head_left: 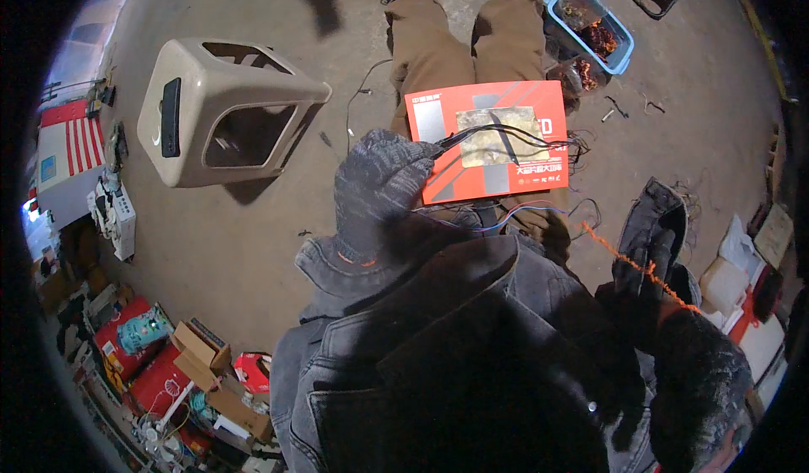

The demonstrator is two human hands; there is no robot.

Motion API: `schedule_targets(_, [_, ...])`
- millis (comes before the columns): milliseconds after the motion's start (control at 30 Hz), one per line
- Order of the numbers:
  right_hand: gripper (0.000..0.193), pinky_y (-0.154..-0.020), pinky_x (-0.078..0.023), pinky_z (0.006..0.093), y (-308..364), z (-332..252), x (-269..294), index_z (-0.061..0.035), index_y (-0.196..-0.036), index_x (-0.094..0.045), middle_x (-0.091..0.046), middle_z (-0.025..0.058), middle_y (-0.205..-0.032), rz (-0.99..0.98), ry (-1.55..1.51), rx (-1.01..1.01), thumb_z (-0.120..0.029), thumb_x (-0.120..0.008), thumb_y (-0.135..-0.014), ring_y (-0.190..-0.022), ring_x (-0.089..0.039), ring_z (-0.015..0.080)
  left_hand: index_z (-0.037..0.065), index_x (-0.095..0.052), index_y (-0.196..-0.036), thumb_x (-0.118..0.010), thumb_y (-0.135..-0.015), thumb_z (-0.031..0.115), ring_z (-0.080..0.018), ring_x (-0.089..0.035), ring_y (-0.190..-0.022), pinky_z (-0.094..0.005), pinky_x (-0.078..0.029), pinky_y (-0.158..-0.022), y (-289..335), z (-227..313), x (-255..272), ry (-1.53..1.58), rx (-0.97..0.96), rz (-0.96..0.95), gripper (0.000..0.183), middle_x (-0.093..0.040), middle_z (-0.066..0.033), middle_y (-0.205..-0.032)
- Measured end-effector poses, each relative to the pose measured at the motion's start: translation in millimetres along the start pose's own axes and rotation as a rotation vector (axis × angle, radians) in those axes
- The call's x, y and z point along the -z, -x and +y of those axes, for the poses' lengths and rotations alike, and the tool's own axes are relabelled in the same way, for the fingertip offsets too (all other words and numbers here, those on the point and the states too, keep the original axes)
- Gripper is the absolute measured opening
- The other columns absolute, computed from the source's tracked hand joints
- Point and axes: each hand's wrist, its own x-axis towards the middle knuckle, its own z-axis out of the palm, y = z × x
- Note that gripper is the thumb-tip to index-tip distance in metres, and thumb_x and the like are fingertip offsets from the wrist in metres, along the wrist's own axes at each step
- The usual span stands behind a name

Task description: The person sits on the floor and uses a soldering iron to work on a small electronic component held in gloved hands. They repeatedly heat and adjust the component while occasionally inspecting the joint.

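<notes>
My left hand (pixel 383 174), in a dark grey knit glove, is closed around a bundle of thin black wires (pixel 474 132). Their loose ends fan out to the right across a red printed board or flat box (pixel 442 185) on my lap. A worn yellowish patch (pixel 484 154) lies on its middle. Far out at the lower right is my right hand (pixel 704 376), also gloved and in shadow. A fuzzy orange strand (pixel 628 261) runs from beside the board to its fingers, which seem closed on it. Blue and red wires (pixel 527 210) trail below the board.
A beige plastic stool (pixel 190 60) lies tipped over at the left. A blue basket (pixel 622 62) with bags of orange and dark scraps stands beside my legs. Boxes and red containers (pixel 160 384) crowd the lower left. A dark shoe-like object (pixel 653 224) sits at the right.
</notes>
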Motion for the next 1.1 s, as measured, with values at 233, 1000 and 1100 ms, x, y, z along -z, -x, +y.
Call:
schedule_targets(233, [0.024, -0.082, -0.047, 0.0406, -4.7, -6.0, 9.6, -0.0031, -0.102, -0.065, -0.064, 0.012, -0.096, 0.061, -0.045, -0.025, -0.011, -0.066, -0.079, -0.091, -0.061, 0.0294, 0.003, -0.069, -0.094, -0.069, -0.07, 0.005, -0.0295, -0.058, -0.072, -0.0391, -0.045, -0.063, -6.2, 23.6, -0.5, -0.163, -0.182, 0.101, 0.023, -0.061, -0.0108, -0.077])
schedule_targets(1000, [0.016, -0.074, -0.042, 0.0263, -5.3, 36.7, -3.9, -0.0033, -0.089, -0.062, -0.059, 0.0018, -0.091, 0.724, -0.938, -0.463, -0.018, -0.068, -0.087, -0.081, -0.054, 0.0125, 0.002, -0.067, -0.109, -0.071, -0.069, 0.008, -0.034, -0.063, -0.078, -0.0438, -0.049, -0.071, -22.0, 26.4, -8.0, -0.152, -0.137, 0.143, 0.041, -0.067, -0.0156, -0.09])
schedule_targets(1100, [0.019, -0.074, -0.04, 0.0258, -1.4, 40.7, -3.2, -0.0034, -0.089, -0.06, -0.057, 0.0014, -0.089, 0.748, -0.89, -0.517, -0.02, -0.069, -0.086, -0.081, -0.052, 0.0121, 0.0, -0.066, -0.102, -0.068, -0.073, 0.004, -0.034, -0.062, -0.078, -0.0423, -0.05, -0.072, -24.5, 26.1, 0.5, -0.175, -0.38, 0.134, 0.029, -0.066, -0.016, -0.088])
